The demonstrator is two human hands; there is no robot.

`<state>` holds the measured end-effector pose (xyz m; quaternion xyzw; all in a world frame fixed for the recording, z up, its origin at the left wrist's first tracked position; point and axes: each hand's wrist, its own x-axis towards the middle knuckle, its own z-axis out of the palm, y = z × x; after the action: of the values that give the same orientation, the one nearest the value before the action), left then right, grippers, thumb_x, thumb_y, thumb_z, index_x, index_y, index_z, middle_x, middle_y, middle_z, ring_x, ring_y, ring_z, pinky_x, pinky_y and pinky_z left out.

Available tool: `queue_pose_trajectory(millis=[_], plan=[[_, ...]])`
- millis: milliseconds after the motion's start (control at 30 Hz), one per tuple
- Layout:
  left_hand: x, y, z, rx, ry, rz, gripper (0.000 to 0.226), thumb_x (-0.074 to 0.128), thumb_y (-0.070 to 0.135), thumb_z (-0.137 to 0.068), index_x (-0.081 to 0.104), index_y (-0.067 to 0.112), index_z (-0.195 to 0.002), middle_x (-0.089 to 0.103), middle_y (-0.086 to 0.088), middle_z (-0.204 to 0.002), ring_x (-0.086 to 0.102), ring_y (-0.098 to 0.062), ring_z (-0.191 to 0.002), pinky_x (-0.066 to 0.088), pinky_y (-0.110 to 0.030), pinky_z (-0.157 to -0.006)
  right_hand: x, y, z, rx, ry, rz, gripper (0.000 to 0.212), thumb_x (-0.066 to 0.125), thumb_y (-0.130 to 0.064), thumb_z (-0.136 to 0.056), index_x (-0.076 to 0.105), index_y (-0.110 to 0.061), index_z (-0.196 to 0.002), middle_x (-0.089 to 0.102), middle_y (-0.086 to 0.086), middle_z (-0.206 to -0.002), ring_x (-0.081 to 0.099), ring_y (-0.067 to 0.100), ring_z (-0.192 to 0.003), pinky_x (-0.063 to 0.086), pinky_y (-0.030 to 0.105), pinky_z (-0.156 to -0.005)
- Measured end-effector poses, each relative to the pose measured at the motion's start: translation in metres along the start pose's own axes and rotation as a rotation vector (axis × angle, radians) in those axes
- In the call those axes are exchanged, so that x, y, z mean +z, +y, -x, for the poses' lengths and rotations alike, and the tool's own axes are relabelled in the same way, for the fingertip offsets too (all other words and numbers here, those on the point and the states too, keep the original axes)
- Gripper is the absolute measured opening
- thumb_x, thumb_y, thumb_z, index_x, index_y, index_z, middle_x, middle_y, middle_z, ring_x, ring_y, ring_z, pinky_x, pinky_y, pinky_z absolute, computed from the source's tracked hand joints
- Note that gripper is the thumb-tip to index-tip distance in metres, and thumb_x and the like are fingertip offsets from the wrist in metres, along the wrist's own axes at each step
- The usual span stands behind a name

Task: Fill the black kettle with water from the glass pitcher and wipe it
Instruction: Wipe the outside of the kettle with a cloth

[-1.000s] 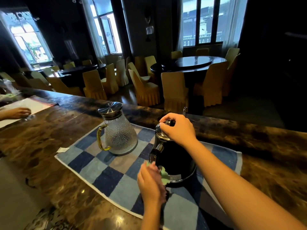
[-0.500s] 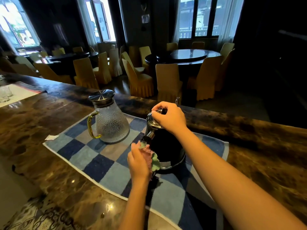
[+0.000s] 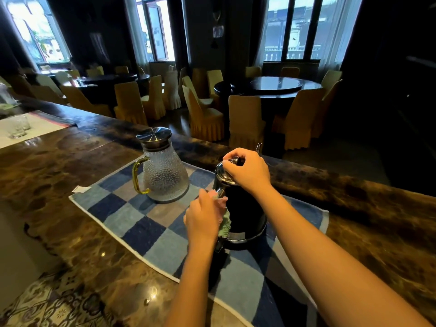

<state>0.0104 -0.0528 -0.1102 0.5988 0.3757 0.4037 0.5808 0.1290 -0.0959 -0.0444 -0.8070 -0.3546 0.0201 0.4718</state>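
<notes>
The black kettle (image 3: 245, 215) stands upright on the checked blue towel (image 3: 132, 215) near the tabletop's (image 3: 59, 185) far edge, with the glass pitcher (image 3: 162, 171) just beside it. The right hand (image 3: 250, 171) grips its lid, fingers clenched, while the left hand (image 3: 203, 218) presses a pink-and-green cloth (image 3: 225, 220) against its side.

The room is dim; daylight comes only from the tall windows (image 3: 292, 29) at the back, which are blown out to white-blue. The counter (image 3: 70, 227) picks up small bright glints. The far right falls into near black. Straight lines bow toward the edges from the wide lens, and the distant chairs (image 3: 245, 119) look soft.
</notes>
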Motion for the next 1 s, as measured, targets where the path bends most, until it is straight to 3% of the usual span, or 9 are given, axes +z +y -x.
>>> queue_pose_trajectory(millis=[67, 133, 200, 433, 600, 700, 833, 900, 1000], plan=[[0.004, -0.018, 0.019, 0.018, 0.154, 0.053, 0.062, 0.025, 0.056, -0.082, 0.064, 0.008, -0.075, 0.068, -0.022, -0.086, 0.063, -0.034, -0.083, 0.048, -0.052, -0.085, 0.0, 0.0, 0.0, 0.005, 0.001, -0.008, 0.01, 0.063, -0.035, -0.078, 0.07, -0.032, -0.084, 0.071, -0.009, -0.094, 0.064, 0.015, -0.09, 0.053, 0.037, -0.081], [0.004, -0.032, 0.039, -0.005, 0.229, 0.124, 0.073, 0.024, 0.053, -0.084, 0.065, -0.006, -0.095, 0.066, -0.017, -0.102, 0.061, -0.025, -0.094, 0.047, -0.043, -0.092, 0.0, 0.0, 0.0, 0.007, -0.006, -0.012, 0.009, 0.063, -0.035, -0.079, 0.07, -0.033, -0.084, 0.071, -0.01, -0.093, 0.064, 0.015, -0.089, 0.053, 0.036, -0.08], [0.001, -0.041, 0.04, -0.1, 0.209, 0.163, 0.077, 0.025, 0.057, -0.085, 0.062, -0.007, -0.105, 0.064, -0.024, -0.112, 0.06, -0.034, -0.105, 0.043, -0.049, -0.099, 0.0, 0.002, -0.001, 0.005, -0.01, -0.013, 0.008, 0.063, -0.036, -0.079, 0.069, -0.034, -0.083, 0.071, -0.009, -0.095, 0.064, 0.015, -0.09, 0.053, 0.038, -0.082], [0.0, 0.014, -0.001, -0.059, -0.082, -0.028, 0.04, 0.038, 0.055, -0.071, 0.057, 0.02, -0.065, 0.061, -0.033, -0.104, 0.057, -0.048, -0.1, 0.044, -0.058, -0.094, 0.0, 0.001, 0.0, 0.003, 0.001, -0.017, 0.005, 0.063, -0.035, -0.078, 0.068, -0.035, -0.08, 0.071, -0.009, -0.094, 0.064, 0.016, -0.09, 0.053, 0.037, -0.081], [0.003, -0.028, 0.038, -0.038, 0.227, 0.105, 0.042, 0.03, 0.027, -0.098, 0.058, 0.015, -0.07, 0.063, -0.013, -0.086, 0.056, -0.024, -0.078, 0.04, -0.034, -0.078, 0.0, 0.001, 0.001, 0.004, 0.0, -0.022, 0.009, 0.063, -0.035, -0.078, 0.07, -0.033, -0.082, 0.07, -0.01, -0.095, 0.063, 0.014, -0.089, 0.051, 0.032, -0.077], [0.003, -0.037, 0.048, -0.053, 0.271, 0.108, 0.049, 0.028, 0.027, -0.1, 0.057, -0.004, -0.076, 0.061, -0.029, -0.085, 0.058, -0.037, -0.081, 0.042, -0.046, -0.076, -0.001, 0.001, 0.001, 0.004, -0.002, -0.033, 0.008, 0.063, -0.035, -0.078, 0.069, -0.033, -0.083, 0.071, -0.011, -0.092, 0.063, 0.013, -0.088, 0.053, 0.034, -0.078], [-0.001, 0.002, 0.013, 0.023, -0.028, -0.062, 0.025, 0.04, 0.047, -0.073, 0.043, 0.023, -0.066, 0.057, -0.032, -0.087, 0.054, -0.042, -0.086, 0.043, -0.052, -0.08, 0.0, 0.0, 0.0, 0.011, -0.005, -0.027, 0.008, 0.063, -0.035, -0.078, 0.069, -0.033, -0.082, 0.071, -0.01, -0.09, 0.064, 0.014, -0.086, 0.053, 0.036, -0.078], [-0.005, 0.02, 0.0, -0.017, -0.209, -0.266, 0.021, 0.043, 0.041, -0.08, 0.042, 0.02, -0.076, 0.06, -0.027, -0.1, 0.056, -0.042, -0.094, 0.047, -0.047, -0.079, 0.0, 0.001, 0.001, 0.01, 0.003, -0.023, 0.007, 0.063, -0.035, -0.077, 0.069, -0.033, -0.081, 0.071, -0.01, -0.09, 0.064, 0.014, -0.087, 0.054, 0.038, -0.079], [-0.01, 0.029, 0.002, 0.115, -0.063, -0.361, 0.02, 0.039, 0.025, -0.096, 0.045, 0.016, -0.079, 0.062, -0.017, -0.102, 0.055, -0.034, -0.092, 0.033, -0.037, -0.073, 0.002, 0.002, 0.0, -0.001, 0.009, -0.024, 0.006, 0.063, -0.035, -0.077, 0.068, -0.034, -0.081, 0.071, -0.01, -0.09, 0.064, 0.014, -0.088, 0.055, 0.04, -0.08]])
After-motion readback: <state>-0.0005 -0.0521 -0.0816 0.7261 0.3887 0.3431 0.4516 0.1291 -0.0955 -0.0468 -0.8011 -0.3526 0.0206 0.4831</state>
